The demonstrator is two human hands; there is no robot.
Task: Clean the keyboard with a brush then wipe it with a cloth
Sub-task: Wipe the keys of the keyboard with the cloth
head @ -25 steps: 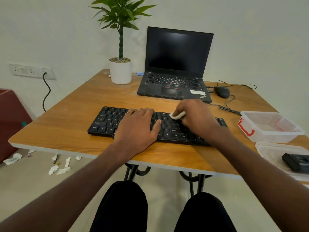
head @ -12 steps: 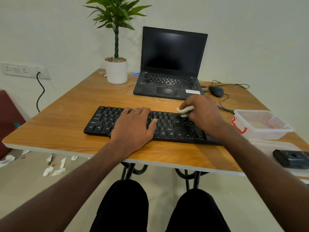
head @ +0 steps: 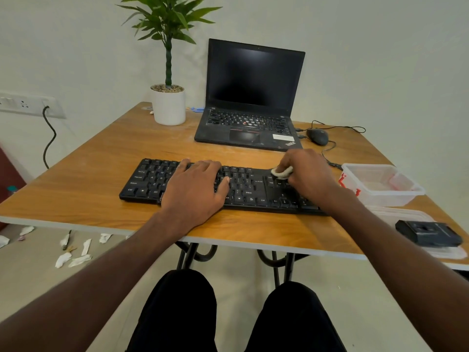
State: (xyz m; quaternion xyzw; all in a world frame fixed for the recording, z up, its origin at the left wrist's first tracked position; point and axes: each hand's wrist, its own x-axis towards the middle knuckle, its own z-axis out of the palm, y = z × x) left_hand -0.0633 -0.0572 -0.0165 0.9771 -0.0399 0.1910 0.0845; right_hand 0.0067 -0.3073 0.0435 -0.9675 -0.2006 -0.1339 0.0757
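- Your right hand [head: 308, 175] has travelled along the keyboard [head: 253, 189] from its middle keys to the block near its right end, taking the cloth [head: 281, 172] with it; a second ago it was just beside your left hand [head: 196, 193], and now the two are well apart.
- That reads as the wiping stage, with most of the centre covered and the right end now being worked. No brush is in view, so I judge the brushing step is behind you.
- Your right hand is curled closed around the small pale cloth, which bulges out at the thumb side and presses onto the keys beneath it.
- Your left hand lies flat, fingers straight and spread over the left-centre keys, holding nothing; it has stayed there, pinning the keyboard to the bench [head: 83, 179].
- The keys under and left of your left hand look like the part left to wipe.
- Just beyond your right hand to its right sits a clear plastic box [head: 380, 184]; ahead of it lie the laptop [head: 250, 102] and mouse [head: 317, 136].
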